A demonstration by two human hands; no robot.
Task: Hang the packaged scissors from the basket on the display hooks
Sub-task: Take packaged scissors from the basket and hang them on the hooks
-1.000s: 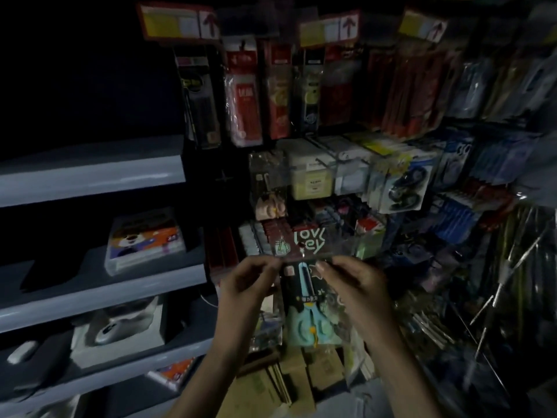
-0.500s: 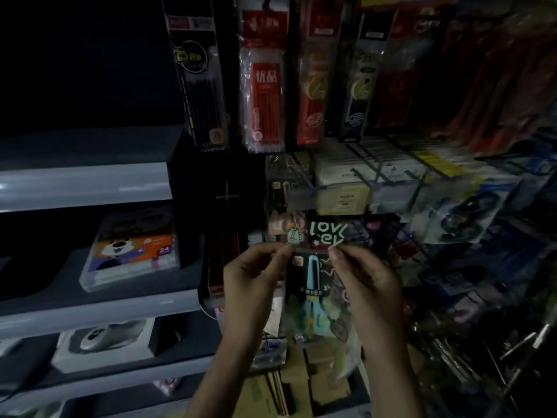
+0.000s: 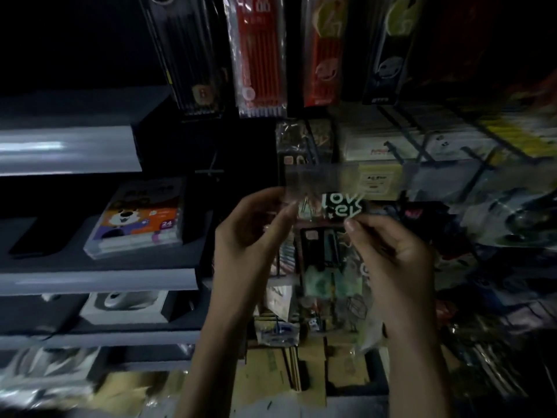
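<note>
Dim shop aisle, motion blur throughout. Grey shelves run along nine o'clock and carry a marker box. Pencil packs hang at twelve o'clock. Cardboard cartons sit at six o'clock.

Packaged scissors are held upright at frame centre, printed header on top, clear of any shelf.
- Left hand, at nine o'clock of the pack: thumb and forefinger pinch the top left corner.
- Right hand, at three o'clock of the pack: thumb and fingertips pinch the header's right end.

Step in hand, as I judge it: lining the pack up for hanging, not yet on a peg. The header sits just under a clear label strip. What looks like the display hook runs back behind the strip toward twelve o'clock.

The next move calls for:
- finding the hang hole in the header, which the blur hides
- raising the pack past the strip
- threading the hole over the hook tip and sliding it back
- keeping both pinches level so the card does not skew.

Against a second ago:
- The header has climbed from well below the strip to nearly touching it.
- The view has closed in and tilted up, so the yellow price tags at twelve o'clock are gone.
- Both pinches sit at the same corners.
</note>
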